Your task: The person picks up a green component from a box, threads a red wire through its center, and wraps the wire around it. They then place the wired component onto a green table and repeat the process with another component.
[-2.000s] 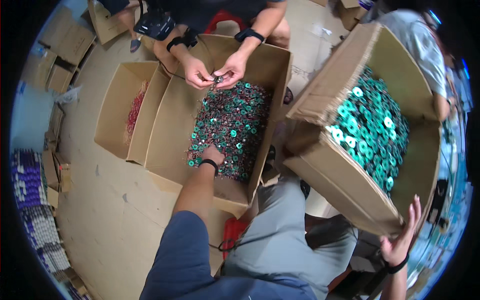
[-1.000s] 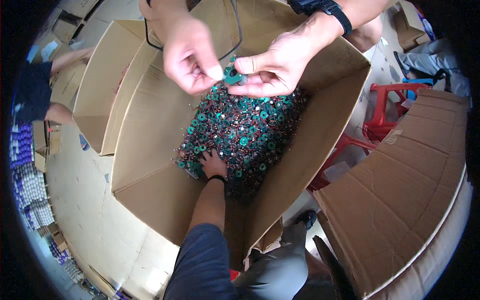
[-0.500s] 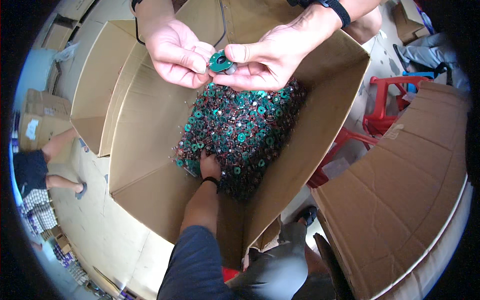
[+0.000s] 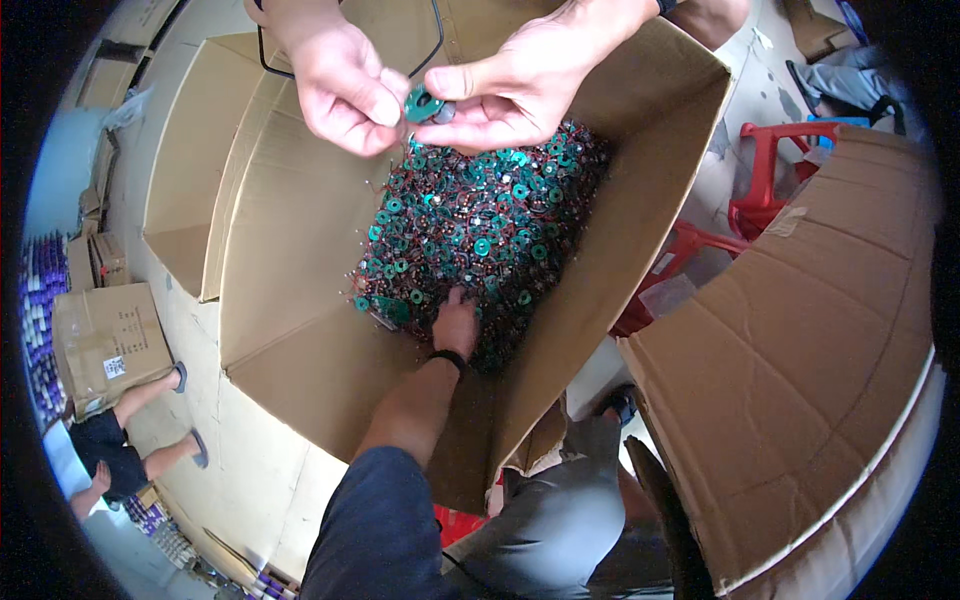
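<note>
My left hand [image 4: 456,326], with a dark band at its wrist, reaches down into a large cardboard box [image 4: 290,330]. It touches the near part of a heap of small green ring-shaped circuit boards with reddish wires [image 4: 470,220]. Its fingers look apart, tips partly lost among the parts. I see nothing clearly held in it. My right hand is out of view. From the top edge come another person's two hands [image 4: 530,80], held above the heap. They pinch one green ring-shaped board [image 4: 424,104] with a metallic piece beneath it.
A black cord [image 4: 441,30] loops behind the other person's hands. A second cardboard box [image 4: 185,190] adjoins on the left. Red plastic stools [image 4: 765,180] and a large cardboard sheet [image 4: 780,380] lie to the right. A person stands beside a carton [image 4: 112,340] at far left.
My left hand has shifted right across the heap. The other person's hands and their board have moved slightly up and left in view. At far left, a person's legs and a carton have shifted.
</note>
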Motion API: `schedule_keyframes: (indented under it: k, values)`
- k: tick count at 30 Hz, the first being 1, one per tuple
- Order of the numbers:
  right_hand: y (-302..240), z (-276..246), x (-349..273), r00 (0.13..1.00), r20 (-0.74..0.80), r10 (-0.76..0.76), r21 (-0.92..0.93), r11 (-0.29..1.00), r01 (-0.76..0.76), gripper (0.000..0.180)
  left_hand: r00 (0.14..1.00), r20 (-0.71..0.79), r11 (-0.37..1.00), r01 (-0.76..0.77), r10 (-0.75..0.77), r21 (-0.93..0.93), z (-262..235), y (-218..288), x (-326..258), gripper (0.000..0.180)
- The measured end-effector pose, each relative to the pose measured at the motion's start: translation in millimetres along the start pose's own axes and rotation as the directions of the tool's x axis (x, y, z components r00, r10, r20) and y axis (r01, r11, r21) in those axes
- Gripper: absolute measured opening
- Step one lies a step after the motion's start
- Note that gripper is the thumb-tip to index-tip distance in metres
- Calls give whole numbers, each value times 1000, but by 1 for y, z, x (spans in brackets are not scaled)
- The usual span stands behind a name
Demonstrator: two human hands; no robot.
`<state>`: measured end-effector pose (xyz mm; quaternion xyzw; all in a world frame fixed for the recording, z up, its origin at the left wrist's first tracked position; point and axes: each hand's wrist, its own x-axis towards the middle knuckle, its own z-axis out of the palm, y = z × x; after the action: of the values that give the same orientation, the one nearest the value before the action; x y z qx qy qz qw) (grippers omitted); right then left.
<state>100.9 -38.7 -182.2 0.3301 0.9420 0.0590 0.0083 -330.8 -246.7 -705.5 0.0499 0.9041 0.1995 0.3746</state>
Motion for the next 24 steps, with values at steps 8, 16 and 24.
schedule_keyframes:
  k: [8, 16, 24]
  values:
    - [3, 3, 0, 1000, -9, -3, -8, 1000, 3, 71, 971, -47, 970, -237, 235, -61, 59, 14, 16, 66]
    - [4, 3, 1, 1000, -24, -16, 1, 1000, 16, 71, 986, -106, 991, -132, 132, 1, 83, 5, 57, 30]
    - [9, 1, 1, 1000, -17, -15, 27, 1000, 15, 70, 861, -40, 850, -492, 507, 190, 19, -33, 69, 22]
